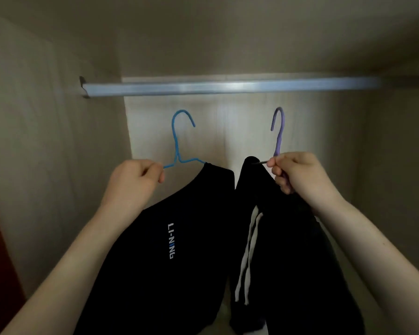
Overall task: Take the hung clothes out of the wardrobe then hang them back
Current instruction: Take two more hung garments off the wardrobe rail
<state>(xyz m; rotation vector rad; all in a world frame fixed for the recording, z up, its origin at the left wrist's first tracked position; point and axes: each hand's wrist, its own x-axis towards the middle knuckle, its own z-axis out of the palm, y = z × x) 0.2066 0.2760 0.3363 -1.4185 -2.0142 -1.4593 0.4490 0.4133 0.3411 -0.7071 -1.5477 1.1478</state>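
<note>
Here we hold two hangers inside the wardrobe [46, 122], both below the metal rail [228, 86] and apart from it. Our left hand [133, 180] has its fingers curled tight around the left arm of the blue hanger [177, 146], which is under the left half of the rail and carries a black shirt [191, 201] with white letters. Our right hand [298, 172] pinches the purple hanger [279, 134] just under its hook with curled fingers, under the right half of the rail, and a dark garment [288, 238] with white cords hangs from it, just beside the shirt.
</note>
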